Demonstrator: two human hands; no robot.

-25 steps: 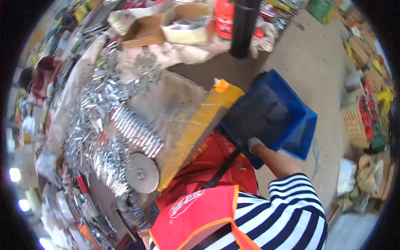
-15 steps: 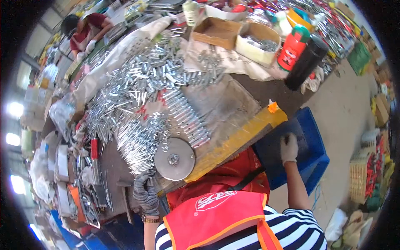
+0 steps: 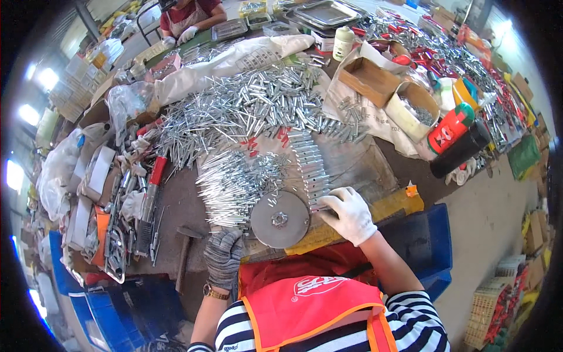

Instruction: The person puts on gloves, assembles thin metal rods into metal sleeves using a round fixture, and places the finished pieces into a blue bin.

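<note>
My right hand (image 3: 350, 217), in a white glove, reaches over the table's near edge. Its thumb and fingers close on the nearest metal tube of a neat row of tubes (image 3: 311, 164). My left hand (image 3: 223, 258), in a grey striped glove, rests at the near end of a heap of thin metal rods (image 3: 226, 188). Its fingers are curled, and whatever they may hold is hidden. Between the hands lies a round grey metal disc (image 3: 280, 219) with a hub at its centre. Farther back spreads a large pile of loose metal tubes (image 3: 252, 105).
A blue bin (image 3: 416, 234) stands beyond the table's yellow-taped edge (image 3: 381, 214), at the right. A hammer (image 3: 185, 252) lies left of my left hand. Open boxes (image 3: 370, 80), a red bottle (image 3: 450, 129) and a black cylinder (image 3: 460, 149) stand back right. Another person works far left.
My right hand has come out of the blue bin and moved left to the near end of the tube row. My left hand stays by the rods. The view has turned.
</note>
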